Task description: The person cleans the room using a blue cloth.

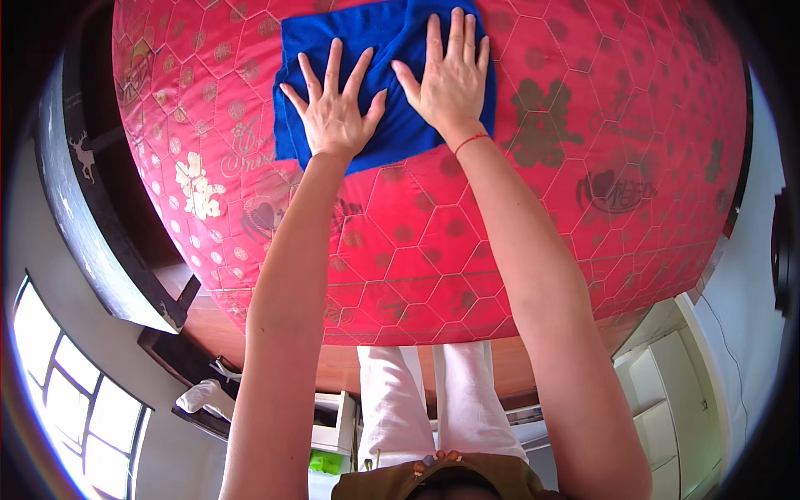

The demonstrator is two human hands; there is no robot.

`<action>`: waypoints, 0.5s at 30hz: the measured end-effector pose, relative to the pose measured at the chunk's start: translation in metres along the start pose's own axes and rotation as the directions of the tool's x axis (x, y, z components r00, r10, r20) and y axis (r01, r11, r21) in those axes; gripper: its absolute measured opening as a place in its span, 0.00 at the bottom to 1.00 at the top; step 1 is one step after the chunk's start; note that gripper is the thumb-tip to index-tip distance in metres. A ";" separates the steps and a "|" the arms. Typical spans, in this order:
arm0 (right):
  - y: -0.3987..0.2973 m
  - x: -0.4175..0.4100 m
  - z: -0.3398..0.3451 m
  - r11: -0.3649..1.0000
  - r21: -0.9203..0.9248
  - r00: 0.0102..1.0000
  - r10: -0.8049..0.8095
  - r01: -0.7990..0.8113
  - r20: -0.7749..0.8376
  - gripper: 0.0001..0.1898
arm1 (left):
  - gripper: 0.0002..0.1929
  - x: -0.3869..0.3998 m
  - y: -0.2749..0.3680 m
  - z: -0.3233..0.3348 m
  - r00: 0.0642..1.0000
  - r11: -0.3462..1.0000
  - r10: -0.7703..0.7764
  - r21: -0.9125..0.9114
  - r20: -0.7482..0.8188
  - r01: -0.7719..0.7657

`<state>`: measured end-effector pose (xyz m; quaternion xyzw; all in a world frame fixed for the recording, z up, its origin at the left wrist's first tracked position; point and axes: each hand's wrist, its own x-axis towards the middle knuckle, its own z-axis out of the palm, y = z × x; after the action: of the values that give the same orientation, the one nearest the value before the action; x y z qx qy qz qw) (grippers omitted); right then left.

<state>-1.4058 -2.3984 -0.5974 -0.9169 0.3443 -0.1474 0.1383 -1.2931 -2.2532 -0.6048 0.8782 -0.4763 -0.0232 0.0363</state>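
Both palms press flat on a folded piece of blue cloth (pixel 400 134), which lies on a red quilted bedspread (pixel 425 237). My left hand (pixel 334 115) rests on the cloth's left half with its fingers spread wide. Over the right half lies my right hand (pixel 453 81), thumb apart and the other fingers fairly close together. A crease runs through the cloth between the two hands. Neither hand grips anything. The parts of the cloth under my palms are hidden.
A dark headboard-like panel with a deer figure (pixel 82 157) stands to the left. Beyond it is a bright window (pixel 81 400). White shelving (pixel 662 406) is at lower right, and a white drawer unit (pixel 334 422) is behind me. My legs in white trousers (pixel 400 400) stand at the bed's edge.
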 end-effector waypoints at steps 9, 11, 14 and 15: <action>0.040 -0.022 -0.018 0.967 0.138 0.977 -0.213 0.212 -0.012 0.40 | 0.34 -0.008 0.022 0.011 0.996 0.999 -0.025 0.029 -0.081 0.028; 0.063 -0.047 -0.023 0.972 0.101 0.977 -0.213 0.213 -0.008 0.39 | 0.35 -0.025 0.061 0.018 0.992 0.997 -0.071 -0.024 -0.106 0.069; 0.106 -0.107 -0.031 0.996 -0.068 0.993 -0.068 0.062 -0.093 0.37 | 0.35 -0.059 0.126 0.019 0.999 0.999 0.028 -0.037 -0.021 -0.029; 0.113 -0.129 -0.043 0.996 -0.087 0.996 -0.016 0.008 -0.087 0.37 | 0.35 -0.071 0.140 0.017 0.997 0.997 0.071 -0.036 0.001 -0.071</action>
<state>-1.5808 -2.4003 -0.6209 -0.9167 0.3505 -0.1734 0.0821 -1.4497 -2.2703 -0.6097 0.8599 -0.5068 -0.0313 0.0523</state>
